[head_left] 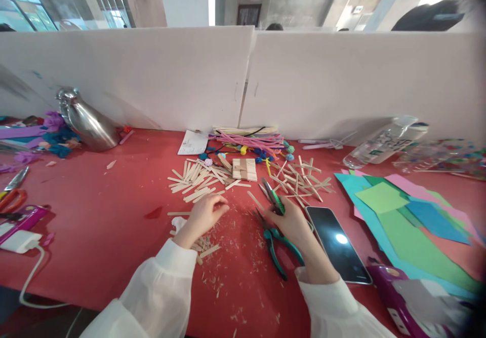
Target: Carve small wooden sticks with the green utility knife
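Head view: along the left edge of the red worktop lie purple and blue crinkled craft pieces, scissors with orange-red handles, and a magenta power strip with a blocky white charger, whose white cable runs over the front edge. A shiny stainless-steel jug stands near the back edge.

Left of the worktop's middle, a loose heap of flat, pale wooden sticks lies beyond the bare left hand. Its fingers are curled, tips close to the thumb; I cannot tell whether anything is between them. Under and beside its wrist are a crumpled white scrap and short wooden pieces.

By the back edge, at the middle, are a white paper sheet and a bundle of thin pink rods; a squarish pale wooden piece with a brown strip lies in front of the rods. Fine wood shavings are scattered between the arms toward the front edge.

The right hand has its fingers closed around a slim green-and-black handled tool, its tip pointing toward the back edge. Pliers with dark teal handles lie just below that hand, handles spread.

Farther right come another heap of thin wooden sticks, a black-screened phone beside the right wrist, a clear plastic bottle near the back edge, and overlapping coloured paper sheets along the right edge.
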Demonstrator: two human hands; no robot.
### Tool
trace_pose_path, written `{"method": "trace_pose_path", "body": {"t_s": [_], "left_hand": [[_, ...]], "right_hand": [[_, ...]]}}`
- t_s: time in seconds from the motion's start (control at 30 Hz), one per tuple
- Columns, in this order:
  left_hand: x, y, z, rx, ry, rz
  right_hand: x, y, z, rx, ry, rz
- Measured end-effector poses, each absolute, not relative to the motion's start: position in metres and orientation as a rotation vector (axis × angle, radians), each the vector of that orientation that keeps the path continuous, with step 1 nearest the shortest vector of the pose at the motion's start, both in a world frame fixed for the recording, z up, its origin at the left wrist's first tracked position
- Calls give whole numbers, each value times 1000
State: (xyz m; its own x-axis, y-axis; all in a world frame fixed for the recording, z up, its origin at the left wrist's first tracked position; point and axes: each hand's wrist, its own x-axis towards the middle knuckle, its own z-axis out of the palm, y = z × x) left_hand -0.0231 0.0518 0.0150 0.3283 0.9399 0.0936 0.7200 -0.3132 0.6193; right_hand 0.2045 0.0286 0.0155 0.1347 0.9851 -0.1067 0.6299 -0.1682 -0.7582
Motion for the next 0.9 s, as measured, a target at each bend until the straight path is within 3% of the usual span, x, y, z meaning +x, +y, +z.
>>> {"method": "trace_pose_path", "body": {"t_s": [0.17,0.37,0.9], "left_hand": [[4,30,18,1462,978,705],[8,24,25,1198,958,807],[10,21,22,1167,950,870]], "right_hand": [[185,10,32,-1535,-1403,1201],[167,1,33,-1407,-1246,1388],[151,-8,37,-1439,-1224,1268]]}}
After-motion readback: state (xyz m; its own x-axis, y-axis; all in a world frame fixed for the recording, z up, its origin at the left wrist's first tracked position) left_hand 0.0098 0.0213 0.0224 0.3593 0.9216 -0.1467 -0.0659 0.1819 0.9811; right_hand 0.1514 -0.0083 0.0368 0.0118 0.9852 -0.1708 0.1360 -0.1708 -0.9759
